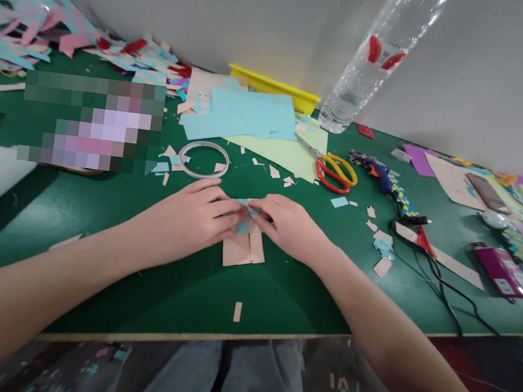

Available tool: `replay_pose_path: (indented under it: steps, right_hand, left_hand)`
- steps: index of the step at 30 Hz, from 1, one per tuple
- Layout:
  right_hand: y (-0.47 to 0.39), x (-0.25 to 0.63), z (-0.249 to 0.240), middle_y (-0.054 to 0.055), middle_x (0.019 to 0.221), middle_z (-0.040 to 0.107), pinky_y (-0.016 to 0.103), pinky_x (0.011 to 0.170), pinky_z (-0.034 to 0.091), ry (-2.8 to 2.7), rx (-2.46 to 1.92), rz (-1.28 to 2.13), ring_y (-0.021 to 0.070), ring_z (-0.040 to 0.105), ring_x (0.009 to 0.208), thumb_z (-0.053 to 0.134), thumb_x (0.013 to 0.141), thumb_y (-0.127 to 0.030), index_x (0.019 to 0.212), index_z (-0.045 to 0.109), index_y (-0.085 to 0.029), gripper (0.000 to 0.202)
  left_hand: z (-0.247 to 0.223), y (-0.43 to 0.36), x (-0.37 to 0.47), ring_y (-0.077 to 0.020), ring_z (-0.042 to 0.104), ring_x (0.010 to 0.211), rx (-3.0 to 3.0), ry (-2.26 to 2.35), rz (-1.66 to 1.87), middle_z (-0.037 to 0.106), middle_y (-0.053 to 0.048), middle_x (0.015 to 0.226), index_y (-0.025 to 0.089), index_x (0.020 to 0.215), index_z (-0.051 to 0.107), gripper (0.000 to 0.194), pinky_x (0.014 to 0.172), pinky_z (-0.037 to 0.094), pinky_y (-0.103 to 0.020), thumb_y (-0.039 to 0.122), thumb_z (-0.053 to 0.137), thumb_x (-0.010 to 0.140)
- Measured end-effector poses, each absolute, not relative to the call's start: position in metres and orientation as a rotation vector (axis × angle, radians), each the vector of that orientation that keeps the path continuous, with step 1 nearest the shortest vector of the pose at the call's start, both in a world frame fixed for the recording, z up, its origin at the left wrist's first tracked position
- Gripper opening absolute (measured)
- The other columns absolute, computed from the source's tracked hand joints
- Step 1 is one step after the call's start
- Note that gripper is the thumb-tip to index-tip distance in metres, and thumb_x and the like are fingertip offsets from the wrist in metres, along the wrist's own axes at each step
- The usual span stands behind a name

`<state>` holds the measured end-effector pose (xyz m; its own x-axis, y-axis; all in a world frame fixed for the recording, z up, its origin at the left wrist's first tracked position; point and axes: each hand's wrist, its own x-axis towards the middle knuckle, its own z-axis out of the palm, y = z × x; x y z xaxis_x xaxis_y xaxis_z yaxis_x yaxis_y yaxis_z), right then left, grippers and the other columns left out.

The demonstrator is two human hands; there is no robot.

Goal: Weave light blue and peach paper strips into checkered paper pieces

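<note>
Near the table's front, my left hand point(199, 214) and my right hand point(289, 226) meet over a small folded paper piece. Both hands have their fingers closed on a light blue paper strip point(242, 227), partly hidden behind the fingertips. Below it, toward me, lie flat beige paper strips point(236, 251) side by side, touching the blue strip. A roll of white tape point(183, 167) lies just beyond my left hand. Scissors with red and yellow handles point(332, 180) rest open beyond my right hand.
Light blue sheets point(247, 115) lie by a yellow tray point(274, 89) at the wall. A plastic bottle point(377, 64) stands to their right. A glue gun point(379, 172) and its black cable point(441, 288) lie on the right. Paper scraps point(274, 172) are scattered about.
</note>
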<state>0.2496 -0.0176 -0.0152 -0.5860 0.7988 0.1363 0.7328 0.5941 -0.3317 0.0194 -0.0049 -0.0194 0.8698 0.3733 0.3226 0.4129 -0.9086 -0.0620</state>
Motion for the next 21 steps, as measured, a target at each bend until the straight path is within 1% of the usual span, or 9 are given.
replay_pose_path:
  steps: [4,8,12,15,18,21]
  right_hand:
    - [-0.016,0.250,-0.012,0.009,0.102,0.071,0.032,0.082,0.048,-2.497,-1.261,0.444,0.0197,0.062,0.094,0.041,0.102,-0.024,0.114,0.066,-0.013,0.030]
    - [-0.018,0.249,-0.008,0.008,0.096,0.071,0.031,0.078,0.046,-2.503,-1.260,0.448,0.0187,0.062,0.089,0.048,0.099,-0.025,0.111,0.068,-0.013,0.026]
    - [-0.020,0.247,-0.007,0.008,0.097,0.070,0.031,0.079,0.045,-2.495,-1.285,0.454,0.0185,0.061,0.090,0.046,0.100,-0.024,0.107,0.069,-0.014,0.026]
    - [-0.019,0.245,-0.007,0.008,0.097,0.070,0.029,0.078,0.043,-2.490,-1.296,0.464,0.0179,0.061,0.090,0.044,0.100,-0.023,0.102,0.069,-0.015,0.026]
    - [-0.017,0.242,-0.007,0.005,0.087,0.068,0.027,0.069,0.039,-2.455,-1.351,0.461,0.0154,0.059,0.081,0.046,0.100,-0.026,0.092,0.068,-0.015,0.025]
    - [-0.015,0.236,-0.008,0.001,0.076,0.063,0.025,0.059,0.032,-2.402,-1.458,0.446,0.0121,0.052,0.068,0.054,0.096,-0.031,0.081,0.064,-0.016,0.024]
  left_hand:
    - [-0.019,-0.003,0.020,-0.0245,0.062,0.098,-2.940,-0.666,-0.499,0.073,-0.007,0.111,0.017,0.116,0.068,0.031,0.108,0.039,-0.050,0.030,0.044,0.102]
    - [-0.020,-0.002,0.019,-0.0249,0.061,0.102,-2.986,-0.710,-0.551,0.073,-0.007,0.110,0.018,0.110,0.069,0.030,0.109,0.037,-0.051,0.033,0.045,0.101]
    - [-0.019,-0.002,0.019,-0.0248,0.060,0.098,-3.045,-0.719,-0.586,0.072,-0.006,0.112,0.020,0.107,0.070,0.030,0.101,0.042,-0.048,0.035,0.044,0.101]
    - [-0.020,0.000,0.019,-0.0242,0.059,0.097,-3.085,-0.769,-0.583,0.072,-0.006,0.113,0.021,0.108,0.069,0.030,0.098,0.043,-0.047,0.036,0.044,0.102]
    - [-0.020,0.002,0.018,-0.0243,0.059,0.102,-3.128,-0.820,-0.580,0.071,-0.005,0.113,0.022,0.107,0.069,0.028,0.098,0.042,-0.046,0.038,0.047,0.101]
    - [-0.020,0.003,0.017,-0.0256,0.059,0.105,-3.145,-0.868,-0.555,0.071,-0.005,0.112,0.023,0.100,0.070,0.029,0.100,0.040,-0.046,0.046,0.055,0.096]
